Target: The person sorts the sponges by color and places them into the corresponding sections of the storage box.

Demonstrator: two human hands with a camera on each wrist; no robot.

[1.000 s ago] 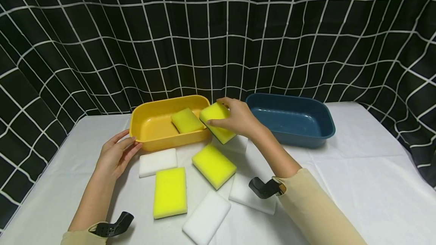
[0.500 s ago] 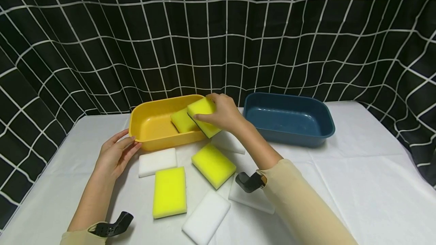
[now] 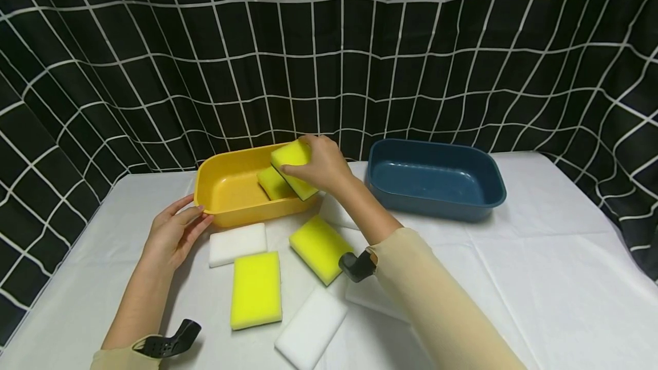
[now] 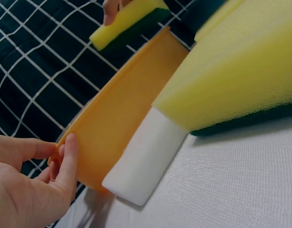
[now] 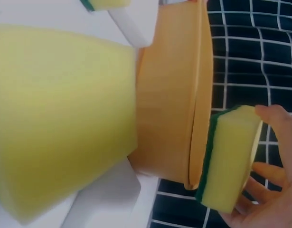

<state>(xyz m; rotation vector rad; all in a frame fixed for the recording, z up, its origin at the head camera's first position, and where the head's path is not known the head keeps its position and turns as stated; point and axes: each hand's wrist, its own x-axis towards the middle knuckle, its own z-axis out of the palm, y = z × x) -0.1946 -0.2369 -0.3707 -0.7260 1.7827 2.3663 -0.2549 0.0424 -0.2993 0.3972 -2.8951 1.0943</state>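
Observation:
My right hand (image 3: 326,165) grips a yellow sponge with a green scouring side (image 5: 232,159) by its edges. It holds the sponge above the right end of the yellow basin (image 3: 226,217), green side down. Inside that basin lies another yellow sponge (image 3: 274,183), partly covered by the held one in the head view. At the basin's left front corner, my left hand (image 3: 172,232) pinches the rim between thumb and fingers, as the left wrist view (image 4: 36,183) also shows.
Two yellow sponges (image 3: 256,290) (image 3: 321,249) lie on the white cloth before the basin. Several white sponges (image 3: 312,329) lie around them, some partly hidden by the right arm. A dark blue basin (image 3: 437,201) stands to the right; a black gridded curtain (image 3: 329,73) hangs behind.
My right hand has carried the held sponge leftward and slightly up, from beside the yellow basin's right end to over it. My left hand has stayed at the rim.

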